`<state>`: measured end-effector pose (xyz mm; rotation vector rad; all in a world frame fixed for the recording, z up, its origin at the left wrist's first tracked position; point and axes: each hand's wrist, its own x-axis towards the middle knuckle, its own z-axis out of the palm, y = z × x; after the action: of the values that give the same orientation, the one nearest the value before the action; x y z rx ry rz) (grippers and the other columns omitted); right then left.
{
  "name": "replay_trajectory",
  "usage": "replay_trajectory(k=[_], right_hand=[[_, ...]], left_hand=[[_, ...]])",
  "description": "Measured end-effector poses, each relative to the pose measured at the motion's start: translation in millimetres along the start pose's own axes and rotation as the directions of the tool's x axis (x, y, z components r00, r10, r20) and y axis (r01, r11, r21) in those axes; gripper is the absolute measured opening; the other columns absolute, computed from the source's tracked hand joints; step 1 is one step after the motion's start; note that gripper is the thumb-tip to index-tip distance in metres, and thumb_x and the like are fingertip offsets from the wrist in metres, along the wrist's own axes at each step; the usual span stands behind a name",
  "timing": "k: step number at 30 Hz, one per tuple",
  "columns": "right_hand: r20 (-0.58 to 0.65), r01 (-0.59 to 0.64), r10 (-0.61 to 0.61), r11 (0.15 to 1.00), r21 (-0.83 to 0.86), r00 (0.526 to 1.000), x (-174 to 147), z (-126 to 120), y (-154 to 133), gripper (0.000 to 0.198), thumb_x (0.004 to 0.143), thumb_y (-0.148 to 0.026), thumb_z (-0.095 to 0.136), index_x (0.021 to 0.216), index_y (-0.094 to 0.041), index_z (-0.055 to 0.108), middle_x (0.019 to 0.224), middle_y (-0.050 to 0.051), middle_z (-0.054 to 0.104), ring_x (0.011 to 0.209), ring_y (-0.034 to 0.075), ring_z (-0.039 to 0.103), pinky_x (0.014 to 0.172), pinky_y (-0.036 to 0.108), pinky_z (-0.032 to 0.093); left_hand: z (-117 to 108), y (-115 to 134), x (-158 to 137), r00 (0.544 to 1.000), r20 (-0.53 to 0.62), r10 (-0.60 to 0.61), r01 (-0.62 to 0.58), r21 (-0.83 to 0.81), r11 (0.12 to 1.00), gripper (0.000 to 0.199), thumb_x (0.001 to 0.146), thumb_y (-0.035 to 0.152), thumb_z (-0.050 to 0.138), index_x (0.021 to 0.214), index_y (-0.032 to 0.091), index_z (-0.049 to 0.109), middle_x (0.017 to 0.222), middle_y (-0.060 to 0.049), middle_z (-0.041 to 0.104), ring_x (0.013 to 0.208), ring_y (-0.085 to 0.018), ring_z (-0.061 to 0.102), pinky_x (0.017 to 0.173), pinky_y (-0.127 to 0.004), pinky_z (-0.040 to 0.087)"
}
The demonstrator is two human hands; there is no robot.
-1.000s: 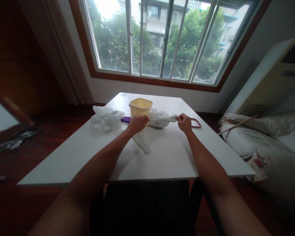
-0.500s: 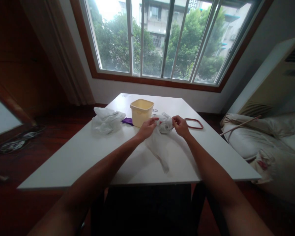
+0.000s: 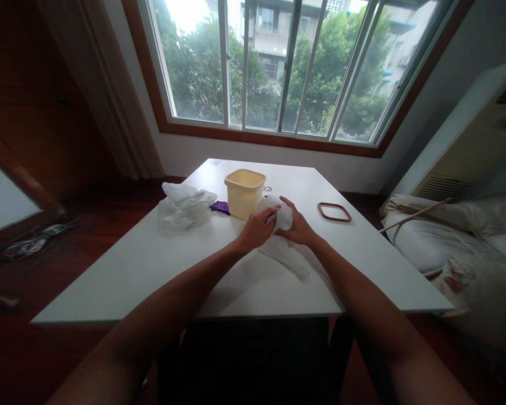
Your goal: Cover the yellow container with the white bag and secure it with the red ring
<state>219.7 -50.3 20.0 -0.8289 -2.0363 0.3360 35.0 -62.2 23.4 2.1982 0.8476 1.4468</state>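
Both hands are closed on a thin white plastic bag (image 3: 284,217) above the middle of the table. My left hand (image 3: 258,229) pinches its near left side, fingers bent. My right hand (image 3: 298,226) wraps round the right side of the bunched part, thumb side toward me. A loose tail of the bag trails down to the right over the tabletop. Just behind my left hand stands a cream-yellow square bin (image 3: 245,194), upright and open at the top. Whether anything is inside the bunched bag is hidden.
A second crumpled white plastic bag (image 3: 185,207) lies left on the white table (image 3: 152,281). Between it and the bin is a purple item (image 3: 220,207). A reddish-brown square ring (image 3: 334,219) lies to the right. A small dark item (image 3: 267,189) is behind the bin.
My right hand has moved left toward my left hand and closed round the bag. The bag is bunched tighter, and its tail has swung to the right.
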Motion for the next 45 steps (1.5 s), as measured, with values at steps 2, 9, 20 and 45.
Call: replay_trajectory(k=[2,9,20,45], right_hand=[[0.082,0.027,-0.026,0.999,-0.018,0.996,0,3,0,0.059,0.069,-0.045,0.078,0.118,-0.019,0.059,0.117,0.011,0.064,0.102,0.026,0.063,0.088,0.038,0.052],[-0.062,-0.029,0.016,0.976,-0.216,0.998,5,-18,14,0.01,0.076,-0.028,0.061,0.081,-0.019,0.061,0.081,0.004,0.068,0.072,0.019,0.06,0.067,0.03,0.048],[-0.641,-0.367,-0.021,0.805,-0.466,0.767,-12,-104,81,0.018,0.072,-0.013,0.051,0.087,-0.018,0.06,0.101,0.012,0.056,0.097,0.024,0.055,0.092,0.04,0.048],[-0.169,-0.158,0.098,0.904,-0.397,0.981,-1,-39,49,0.044,0.083,-0.042,0.066,0.12,-0.017,0.063,0.123,0.016,0.061,0.119,0.032,0.055,0.107,0.051,0.041]], left_hand=[[0,5,-1,0.994,0.027,0.109,-0.111,0.074,0.991,0.028,0.084,0.009,0.054,0.107,0.019,0.067,0.104,-0.006,0.072,0.097,-0.017,0.067,0.091,-0.03,0.052],[-10,1,2,0.957,0.012,0.29,-0.283,0.255,0.925,0.016,0.09,0.015,0.055,0.1,0.02,0.065,0.101,-0.007,0.064,0.101,-0.019,0.059,0.091,-0.034,0.05],[-48,-25,15,0.979,-0.098,0.179,-0.094,0.565,0.82,0.034,0.089,0.028,0.054,0.123,0.023,0.06,0.145,-0.009,0.049,0.134,-0.03,0.042,0.112,-0.047,0.03],[-76,-116,10,0.881,-0.228,-0.413,0.449,0.131,0.884,0.121,0.068,0.056,0.077,0.155,0.016,0.003,0.151,-0.024,0.039,0.136,-0.035,0.045,0.11,-0.05,0.037]])
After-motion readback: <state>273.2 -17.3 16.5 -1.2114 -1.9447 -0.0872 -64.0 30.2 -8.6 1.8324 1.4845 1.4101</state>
